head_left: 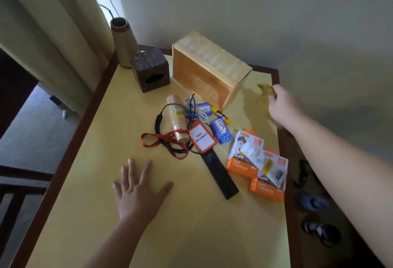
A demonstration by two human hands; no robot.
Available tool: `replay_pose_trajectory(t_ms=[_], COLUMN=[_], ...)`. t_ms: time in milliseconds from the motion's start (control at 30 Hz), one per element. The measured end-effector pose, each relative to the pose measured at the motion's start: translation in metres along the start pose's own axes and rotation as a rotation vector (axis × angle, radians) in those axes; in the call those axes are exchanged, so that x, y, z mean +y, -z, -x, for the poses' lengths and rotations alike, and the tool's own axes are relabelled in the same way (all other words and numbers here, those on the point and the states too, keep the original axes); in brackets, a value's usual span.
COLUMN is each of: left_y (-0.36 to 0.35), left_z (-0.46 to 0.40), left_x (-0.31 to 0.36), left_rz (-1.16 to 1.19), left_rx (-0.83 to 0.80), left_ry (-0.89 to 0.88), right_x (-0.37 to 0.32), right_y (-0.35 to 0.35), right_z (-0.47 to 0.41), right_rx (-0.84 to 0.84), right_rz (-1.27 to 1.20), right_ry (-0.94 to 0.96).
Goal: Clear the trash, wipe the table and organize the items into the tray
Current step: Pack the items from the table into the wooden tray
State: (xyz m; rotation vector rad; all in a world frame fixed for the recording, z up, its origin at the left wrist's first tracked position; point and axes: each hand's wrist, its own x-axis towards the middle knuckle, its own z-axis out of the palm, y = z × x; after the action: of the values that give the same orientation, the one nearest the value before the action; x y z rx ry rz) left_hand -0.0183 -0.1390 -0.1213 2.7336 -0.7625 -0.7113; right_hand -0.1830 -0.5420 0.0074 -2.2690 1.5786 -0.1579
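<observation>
My right hand (281, 106) grips a crumpled yellowish scrap (264, 89) at the table's far right corner, beside an orange box (204, 70). My left hand (138, 191) lies flat, fingers spread, on the yellow tabletop (170, 236). Between them sits a pile: a stack of paper cups (175, 116), a red lanyard with a badge (202, 138), a black remote (219, 174), a soap packet (221, 132), a marker (220, 114) and a white cable (201, 115). A white tube (262, 161) lies across two orange charger boxes (244, 153).
A dark wooden cube (150, 70) and a tall cone-shaped spool (123, 42) stand at the far left corner near a curtain (42, 34). Sandals (319, 229) lie on the floor to the right of the table. A wall runs behind.
</observation>
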Motion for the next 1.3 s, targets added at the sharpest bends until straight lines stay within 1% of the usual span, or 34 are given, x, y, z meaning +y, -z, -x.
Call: replay_pose_trajectory(t_ms=[67, 133, 200, 267, 333, 400, 433, 500, 533, 600, 667, 767, 933, 1033, 1067, 1133, 1200, 1300], left_y=[0.002, 0.003, 0.004, 0.008, 0.019, 0.037, 0.047, 0.072, 0.086, 0.116, 0.146, 0.179, 0.201, 0.202, 0.201, 0.202, 0.206, 0.215], left_z=[-0.001, -0.001, -0.001, -0.003, -0.006, -0.014, -0.021, -0.04, -0.052, -0.08, -0.111, -0.162, -0.234, -0.265, -0.273, -0.28, -0.276, -0.258], left_x=[0.002, 0.004, 0.003, 0.004, 0.009, 0.022, 0.032, 0.057, 0.073, 0.11, 0.151, 0.2, 0.236, 0.244, 0.246, 0.249, 0.251, 0.253], left_rz=[-0.004, -0.018, -0.034, -0.046, -0.031, 0.044, 0.102, 0.197, 0.239, 0.307, 0.335, 0.245, -0.113, -0.182, -0.176, -0.128, -0.03, 0.183], left_rx=[-0.009, -0.014, -0.018, -0.037, -0.042, 0.035, 0.111, 0.287, 0.342, 0.387, 0.386, 0.347, 0.186, 0.039, 0.002, 0.009, 0.067, 0.202], left_ry=[0.009, 0.014, 0.012, 0.013, 0.038, 0.097, 0.109, 0.05, -0.014, -0.175, -0.315, -0.412, -0.411, -0.327, -0.31, -0.342, -0.383, -0.43], right_x=[-0.006, -0.012, -0.015, -0.02, -0.025, -0.033, -0.039, -0.055, -0.063, -0.075, -0.083, -0.091, -0.107, -0.114, -0.115, -0.115, -0.114, -0.113], right_y=[0.008, 0.014, 0.014, 0.011, 0.006, -0.001, -0.004, -0.011, -0.014, -0.019, -0.023, -0.029, -0.035, -0.038, -0.038, -0.038, -0.035, -0.023], right_z=[-0.032, -0.054, -0.064, -0.06, -0.052, -0.039, -0.028, -0.003, 0.01, 0.028, 0.038, 0.038, 0.023, 0.014, 0.009, 0.001, -0.004, -0.001], right_rx=[-0.018, -0.018, -0.047, -0.058, -0.011, 0.044, 0.055, 0.038, 0.006, -0.074, -0.141, -0.195, -0.225, -0.201, -0.197, -0.175, -0.116, 0.013], right_rz=[0.083, 0.186, 0.203, 0.074, -0.164, -0.426, -0.558, -0.753, -0.805, -0.867, -0.861, -0.776, -0.678, -0.631, -0.623, -0.645, -0.699, -0.742], right_ry=[0.004, -0.033, -0.088, -0.155, -0.243, -0.327, -0.349, -0.314, -0.286, -0.257, -0.289, -0.312, -0.26, -0.245, -0.242, -0.268, -0.31, -0.281])
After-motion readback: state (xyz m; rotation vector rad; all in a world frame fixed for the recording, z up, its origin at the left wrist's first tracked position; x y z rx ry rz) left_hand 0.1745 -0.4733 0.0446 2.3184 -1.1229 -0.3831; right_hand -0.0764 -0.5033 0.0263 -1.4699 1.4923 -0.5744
